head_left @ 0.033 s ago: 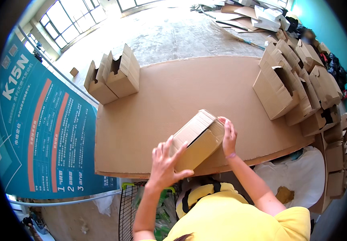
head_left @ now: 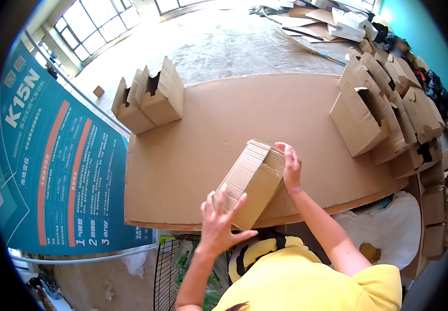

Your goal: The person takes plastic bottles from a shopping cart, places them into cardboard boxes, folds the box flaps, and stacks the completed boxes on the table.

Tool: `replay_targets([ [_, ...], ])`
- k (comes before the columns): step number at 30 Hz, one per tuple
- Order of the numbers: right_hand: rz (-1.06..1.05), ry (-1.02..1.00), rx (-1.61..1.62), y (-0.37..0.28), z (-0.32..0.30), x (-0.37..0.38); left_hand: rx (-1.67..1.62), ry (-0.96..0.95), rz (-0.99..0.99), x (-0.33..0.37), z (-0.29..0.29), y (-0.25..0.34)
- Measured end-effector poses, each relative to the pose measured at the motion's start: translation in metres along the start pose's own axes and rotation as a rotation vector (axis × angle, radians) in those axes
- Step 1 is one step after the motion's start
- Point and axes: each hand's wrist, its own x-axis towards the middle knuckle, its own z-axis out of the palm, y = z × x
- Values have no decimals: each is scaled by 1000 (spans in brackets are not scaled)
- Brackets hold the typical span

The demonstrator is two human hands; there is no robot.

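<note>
A brown cardboard box (head_left: 244, 179) stands slanted near the front edge of the table, its top flaps folded over. At its near left end is my left hand (head_left: 219, 220), fingers spread, fingertips against the box and thumb held apart. My right hand (head_left: 292, 168) lies along the far right side of the box. Its fingers are stretched out, with the tips by the corner of the top flaps. Neither hand wraps round the box, which sits between them.
The table bears a cardboard sheet (head_left: 265, 103). Two open boxes (head_left: 156, 103) stand at its far left, several more open boxes (head_left: 361, 122) at the right. A blue banner (head_left: 53, 171) stands left. Below the front edge are a wire basket (head_left: 164, 269) and a white sack (head_left: 389, 228).
The dark gap along the top of the box has closed as its flap went down. Both hands are still at the box, which appears slightly farther left and turned a little.
</note>
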Motion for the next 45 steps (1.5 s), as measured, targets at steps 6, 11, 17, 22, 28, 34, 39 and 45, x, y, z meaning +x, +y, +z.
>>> replay_targets([
  [6, -2, -264, 219, 27, 93, 55, 199, 235, -293, -9, 47, 36],
  [11, 113, -382, 342, 42, 133, 80, 251, 380, -444, 17, 69, 37],
  [17, 269, -454, 287, 60, 131, 82, 343, 429, -479, 51, 81, 23],
  [22, 284, -698, 194, 64, 102, 28, 362, 466, -528, 92, 76, -16],
  [28, 63, -1022, -319, 74, 32, -14, 407, 602, -521, 167, 72, -106],
  [34, -515, -911, -1098, 59, -53, -48, 481, 657, -481, 231, 72, -166],
  [39, -513, -930, -1150, 56, -57, -48, 520, 699, -508, 284, 74, -202],
  [45, -512, -929, -1145, 62, -54, -44, 575, 688, -512, 323, 69, -246],
])
